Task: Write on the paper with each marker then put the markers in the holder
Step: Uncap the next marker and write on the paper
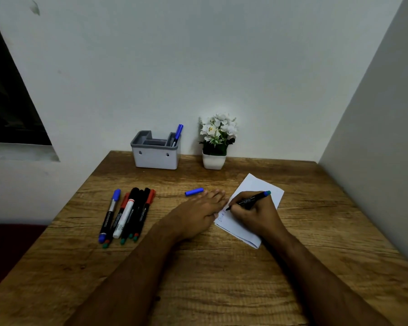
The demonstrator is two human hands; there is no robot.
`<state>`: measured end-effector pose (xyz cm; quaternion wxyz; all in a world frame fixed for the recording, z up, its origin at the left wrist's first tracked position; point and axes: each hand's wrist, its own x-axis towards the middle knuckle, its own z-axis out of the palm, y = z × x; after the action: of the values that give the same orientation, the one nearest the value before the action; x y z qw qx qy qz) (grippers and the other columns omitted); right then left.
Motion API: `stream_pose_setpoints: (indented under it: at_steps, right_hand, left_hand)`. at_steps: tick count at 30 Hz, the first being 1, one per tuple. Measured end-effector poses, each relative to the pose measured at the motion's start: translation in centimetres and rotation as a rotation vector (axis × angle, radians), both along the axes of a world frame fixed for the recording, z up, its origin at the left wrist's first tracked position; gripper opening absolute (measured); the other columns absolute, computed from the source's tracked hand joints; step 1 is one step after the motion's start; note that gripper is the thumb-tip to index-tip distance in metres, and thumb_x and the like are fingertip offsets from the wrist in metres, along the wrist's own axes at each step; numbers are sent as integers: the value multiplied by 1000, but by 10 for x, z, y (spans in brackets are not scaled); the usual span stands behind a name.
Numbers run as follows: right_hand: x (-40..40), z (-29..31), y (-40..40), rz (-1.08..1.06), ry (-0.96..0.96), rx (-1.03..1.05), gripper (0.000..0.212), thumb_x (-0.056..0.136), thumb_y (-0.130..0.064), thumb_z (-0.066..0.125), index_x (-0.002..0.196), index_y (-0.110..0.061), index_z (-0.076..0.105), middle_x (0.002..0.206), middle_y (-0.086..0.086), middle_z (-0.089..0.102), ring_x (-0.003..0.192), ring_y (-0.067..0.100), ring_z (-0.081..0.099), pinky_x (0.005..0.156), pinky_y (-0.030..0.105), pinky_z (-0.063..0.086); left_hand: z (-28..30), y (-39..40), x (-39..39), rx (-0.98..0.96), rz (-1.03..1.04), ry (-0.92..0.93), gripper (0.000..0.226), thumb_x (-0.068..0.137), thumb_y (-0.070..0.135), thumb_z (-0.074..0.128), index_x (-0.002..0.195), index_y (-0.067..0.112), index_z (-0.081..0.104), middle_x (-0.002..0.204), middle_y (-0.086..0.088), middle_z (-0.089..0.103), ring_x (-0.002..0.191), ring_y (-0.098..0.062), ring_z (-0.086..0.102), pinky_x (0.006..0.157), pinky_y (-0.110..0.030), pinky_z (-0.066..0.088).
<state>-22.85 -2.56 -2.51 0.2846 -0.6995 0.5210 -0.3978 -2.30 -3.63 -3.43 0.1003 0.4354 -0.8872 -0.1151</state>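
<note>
Both forearms reach up from the near edge, and I see my hands meet at the paper (257, 184) on the right of the tabletop (198, 267). My left hand (198, 212) lies flat with fingers spread, pinning the sheet's left edge; my right hand (252, 212) pinches a black marker (250, 199), tip down on the paper, blue end pointing away to the right. Its loose blue cap (194, 192) lies just beyond my left fingertips, long axis roughly left to right, so the left hand is nearer to it. Six more markers (127, 215) lie in a row well left. At the far edge, the holder (156, 158) already has one blue marker (177, 134) in it.
</note>
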Motion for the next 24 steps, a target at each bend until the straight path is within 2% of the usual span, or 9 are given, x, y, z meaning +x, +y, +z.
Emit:
stream_pose_setpoints:
  at_steps: [6,11,20,24]
  right_hand:
    - [0,0,-1,-8,15,-5,10,89,-9,72,88,-14,81,85,-5,77,84,1,71,72,11,53]
    - [2,1,-1,-28,8,-1,11,89,-9,72,88,-16,80,85,-8,76,84,-3,69,71,8,51]
    - [2,3,1,-72,-39,16,13,90,-9,71,87,-17,80,85,-10,76,83,-5,69,70,7,51]
    - [3,3,1,-68,-2,19,11,90,-11,71,88,-19,79,85,-9,76,84,-3,69,69,9,51]
  left_hand:
    - [0,0,1,-5,-4,1,53,107,26,31,158,25,14,166,7,6,151,-3,-1,119,-22,-3]
    - [0,0,1,5,-3,4,54,107,26,31,158,25,14,166,7,7,151,-5,0,124,-29,2]
    - [-2,-1,1,2,-3,14,54,107,26,32,158,26,15,166,7,7,151,-4,0,123,-25,0]
    - [-1,0,1,4,6,10,53,107,27,31,158,26,14,166,7,6,151,-4,0,119,-21,-3]
